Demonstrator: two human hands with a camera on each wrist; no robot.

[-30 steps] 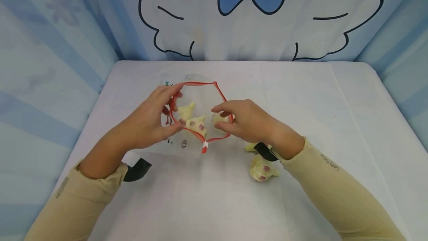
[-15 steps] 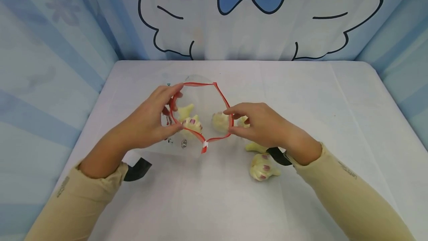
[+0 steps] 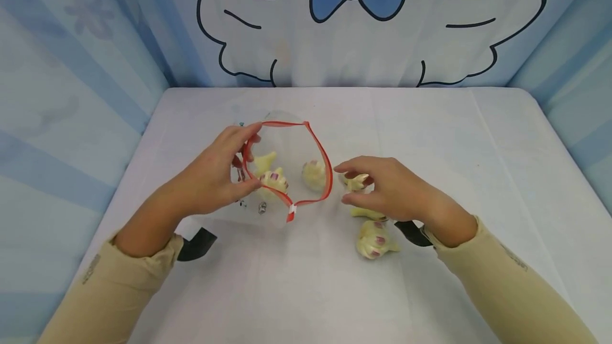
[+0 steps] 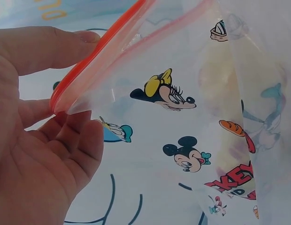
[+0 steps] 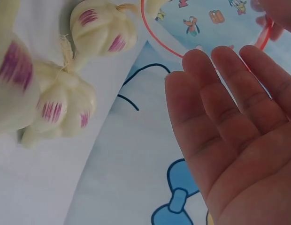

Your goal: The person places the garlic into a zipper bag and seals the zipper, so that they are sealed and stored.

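Zip bag (image 3: 287,145), clear with cartoon print and red rim: held open above the tabletop (image 3: 430,131), left of centre, three garlic bulbs (image 3: 273,178) inside. Left hand (image 3: 217,171): thumb and fingers pinching the bag's left rim. Right hand (image 3: 389,187): fingers loosely extended, holding nothing, over loose garlic bulbs (image 3: 374,239) lying just right of the bag.
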